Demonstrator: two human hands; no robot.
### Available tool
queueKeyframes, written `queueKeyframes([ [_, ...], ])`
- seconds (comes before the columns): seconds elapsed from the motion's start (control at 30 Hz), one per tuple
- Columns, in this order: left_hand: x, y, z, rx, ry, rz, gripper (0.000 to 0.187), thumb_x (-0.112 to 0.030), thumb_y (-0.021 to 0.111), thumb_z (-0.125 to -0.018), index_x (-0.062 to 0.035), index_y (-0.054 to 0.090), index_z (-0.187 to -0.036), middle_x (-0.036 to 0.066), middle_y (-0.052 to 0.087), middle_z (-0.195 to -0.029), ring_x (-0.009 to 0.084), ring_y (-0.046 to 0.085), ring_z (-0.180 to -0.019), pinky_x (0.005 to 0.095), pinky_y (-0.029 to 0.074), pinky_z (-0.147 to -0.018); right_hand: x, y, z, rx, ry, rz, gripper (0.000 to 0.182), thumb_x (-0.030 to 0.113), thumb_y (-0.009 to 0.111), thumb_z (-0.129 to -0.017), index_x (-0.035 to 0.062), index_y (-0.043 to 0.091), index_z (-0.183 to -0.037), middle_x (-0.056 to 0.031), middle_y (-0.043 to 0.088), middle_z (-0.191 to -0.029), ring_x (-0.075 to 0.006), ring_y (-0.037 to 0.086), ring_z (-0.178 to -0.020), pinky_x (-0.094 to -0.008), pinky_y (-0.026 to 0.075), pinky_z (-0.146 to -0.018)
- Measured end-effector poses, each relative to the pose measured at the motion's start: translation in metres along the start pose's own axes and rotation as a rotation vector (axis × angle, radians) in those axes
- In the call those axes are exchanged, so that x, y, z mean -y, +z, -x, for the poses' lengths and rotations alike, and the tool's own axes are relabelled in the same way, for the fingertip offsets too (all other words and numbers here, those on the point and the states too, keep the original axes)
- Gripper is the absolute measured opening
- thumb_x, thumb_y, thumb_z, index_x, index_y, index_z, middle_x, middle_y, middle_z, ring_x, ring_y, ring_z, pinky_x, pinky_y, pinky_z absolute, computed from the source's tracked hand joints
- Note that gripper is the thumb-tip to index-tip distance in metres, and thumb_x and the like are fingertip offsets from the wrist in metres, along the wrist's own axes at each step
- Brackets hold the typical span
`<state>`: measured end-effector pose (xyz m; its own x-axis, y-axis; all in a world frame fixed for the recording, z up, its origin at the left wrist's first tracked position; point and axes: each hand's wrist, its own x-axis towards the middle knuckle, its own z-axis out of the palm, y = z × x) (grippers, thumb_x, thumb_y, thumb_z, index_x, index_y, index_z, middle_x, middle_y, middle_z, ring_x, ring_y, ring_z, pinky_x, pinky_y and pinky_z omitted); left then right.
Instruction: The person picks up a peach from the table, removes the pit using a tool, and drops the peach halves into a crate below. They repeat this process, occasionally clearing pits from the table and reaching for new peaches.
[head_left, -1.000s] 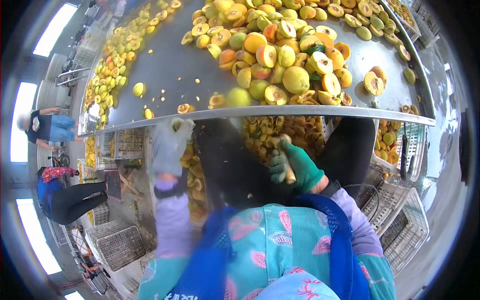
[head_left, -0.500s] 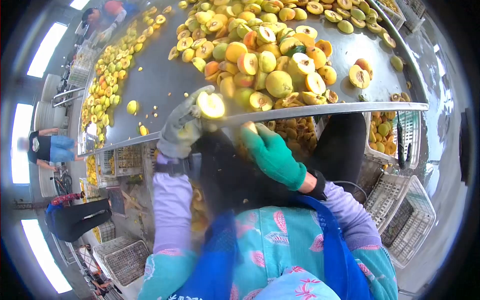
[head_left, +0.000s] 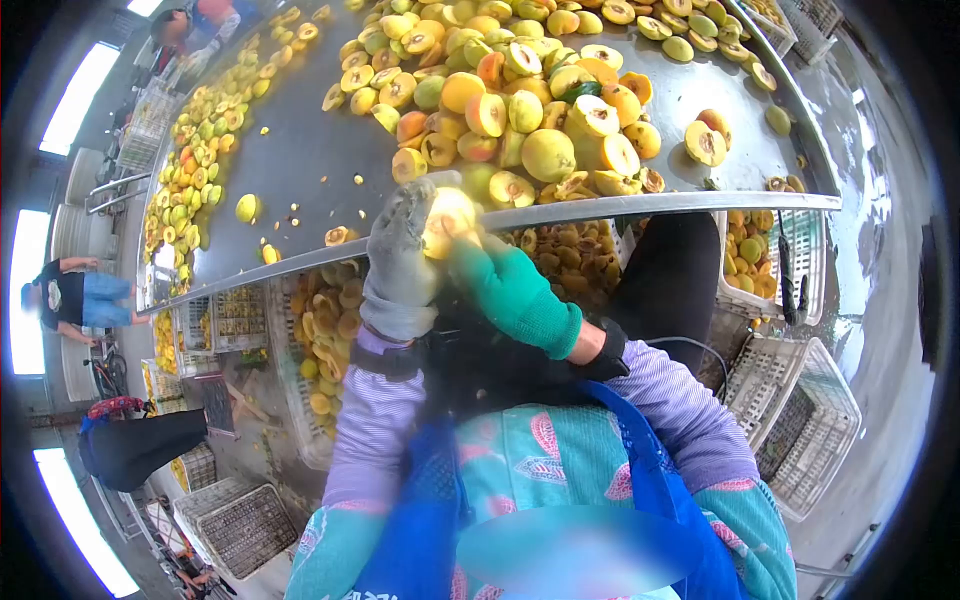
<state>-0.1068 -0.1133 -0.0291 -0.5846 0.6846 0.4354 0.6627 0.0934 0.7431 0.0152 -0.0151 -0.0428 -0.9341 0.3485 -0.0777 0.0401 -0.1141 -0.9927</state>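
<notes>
My left hand (head_left: 398, 250), in a grey glove, is closed around a yellow peach half (head_left: 449, 220) at the near edge of the metal table. Its cut face is turned up and blurred by motion. My right hand (head_left: 515, 300), in a green glove, presses its curled fingers against the right side of this peach half. Whatever those fingers grip is hidden. Just beyond both hands lies a heap of halved peaches (head_left: 510, 188), some with brown pits in their centres.
The metal table (head_left: 300, 185) has a raised rim (head_left: 640, 206) in front of me. Below it stand crates of peach pieces (head_left: 330, 330) and, at the right, a crate of fruit (head_left: 750, 255). Stacked white crates (head_left: 800, 420) lie right. Other people (head_left: 85, 295) are at the left.
My right hand has moved up and left to meet the peach half. My left hand has shifted slightly right and turned the fruit. The view has shifted a little.
</notes>
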Motion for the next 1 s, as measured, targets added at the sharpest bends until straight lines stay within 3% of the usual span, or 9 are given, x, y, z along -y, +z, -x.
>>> queueKeyframes([
  [0.03,-0.002,-0.002,-0.001,0.027,0.145,-0.222,0.023,-0.01,0.057,-0.094,-0.0002,0.058,-0.114,0.014,0.063,-0.111,0.0229,0.067,-0.095,0.0337,0.057,-0.081,-0.003,0.0,-0.002,0.01,-0.032,-0.013,0.04,0.035,0.048,-0.1,-0.0028,0.059,-0.104,-0.0241,0.064,-0.085,-0.0338,0.063,-0.078,-0.0421,0.048,-0.072],
  [0.13,-0.014,0.017,0.004,-0.093,-0.302,0.473,0.023,-0.012,0.056,-0.095,-0.0006,0.057,-0.114,0.013,0.062,-0.111,0.023,0.067,-0.095,0.0342,0.058,-0.08,-0.015,0.006,-0.003,-0.01,-0.017,-0.078,0.042,0.036,0.047,-0.101,-0.0041,0.06,-0.101,-0.0222,0.064,-0.082,-0.0262,0.06,-0.075,-0.0403,0.047,-0.071],
  [0.23,-0.017,0.025,0.001,-0.17,-0.405,0.6,0.024,-0.01,0.057,-0.094,-0.0016,0.056,-0.117,0.013,0.06,-0.111,0.0232,0.067,-0.094,0.0347,0.058,-0.079,-0.018,0.005,-0.002,-0.025,0.022,-0.168,0.045,0.037,0.046,-0.101,-0.0055,0.061,-0.098,-0.0184,0.062,-0.077,-0.0196,0.055,-0.073,-0.0385,0.046,-0.068],
  [0.37,-0.009,0.004,-0.005,0.14,-0.153,0.289,0.026,-0.025,0.05,-0.1,-0.0026,0.055,-0.111,0.013,0.062,-0.105,0.0236,0.067,-0.092,0.0357,0.059,-0.079,-0.02,-0.008,-0.003,0.131,0.027,-0.14,0.052,0.043,0.047,-0.101,-0.007,0.061,-0.098,-0.0137,0.059,-0.071,-0.018,0.054,-0.071,-0.0369,0.045,-0.065],
  [0.5,-0.006,0.014,-0.009,0.045,-0.491,0.821,0.029,-0.027,0.054,-0.099,-0.0009,0.056,-0.11,0.012,0.064,-0.1,0.0227,0.068,-0.087,0.0349,0.059,-0.075,0.019,0.001,0.011,0.198,0.458,-0.725,0.052,0.054,0.047,-0.098,0.006,0.059,-0.08,-0.0021,0.052,-0.062,-0.0114,0.047,-0.051,-0.0275,0.038,-0.045],
  [0.7,-0.002,0.017,-0.019,0.258,-0.515,0.365,0.041,-0.038,0.054,-0.099,0.0006,0.065,-0.098,0.01,0.065,-0.079,0.017,0.064,-0.068,0.0298,0.055,-0.062,0.011,-0.004,0.015,0.292,0.511,-0.859,0.052,0.062,0.045,-0.095,0.0124,0.054,-0.083,0.0011,0.046,-0.06,-0.0098,0.042,-0.046,-0.025,0.033,-0.039],
  [0.87,0.019,0.008,0.011,0.161,-0.266,0.403,0.049,-0.04,0.047,-0.099,0.001,0.055,-0.125,0.016,0.063,-0.117,0.0256,0.061,-0.109,0.038,0.05,-0.095,0.001,-0.013,0.007,0.35,0.585,-0.87,0.05,0.062,0.048,-0.094,0.0136,0.053,-0.081,-0.0005,0.048,-0.06,-0.0106,0.043,-0.046,-0.0266,0.035,-0.04],
  [0.93,0.01,0.003,0.029,0.158,-0.428,0.816,0.057,-0.039,0.034,-0.102,-0.0018,0.037,-0.145,0.017,0.039,-0.15,0.0265,0.037,-0.139,0.0415,0.025,-0.118,0.025,-0.013,0.018,0.279,0.588,-1.025,0.044,0.056,0.048,-0.097,0.0165,0.053,-0.079,0.0007,0.05,-0.06,-0.0117,0.046,-0.048,-0.0276,0.037,-0.041],
  [1.0,0.047,0.016,0.003,0.23,-0.419,0.927,0.048,-0.036,0.037,-0.102,-0.0012,0.043,-0.134,0.015,0.05,-0.13,0.0241,0.045,-0.12,0.0383,0.031,-0.105,-0.008,-0.007,0.01,0.325,0.544,-1.109,0.034,0.048,0.046,-0.1,0.0184,0.055,-0.086,0.0028,0.05,-0.063,-0.0108,0.047,-0.05,-0.0253,0.038,-0.042],
])
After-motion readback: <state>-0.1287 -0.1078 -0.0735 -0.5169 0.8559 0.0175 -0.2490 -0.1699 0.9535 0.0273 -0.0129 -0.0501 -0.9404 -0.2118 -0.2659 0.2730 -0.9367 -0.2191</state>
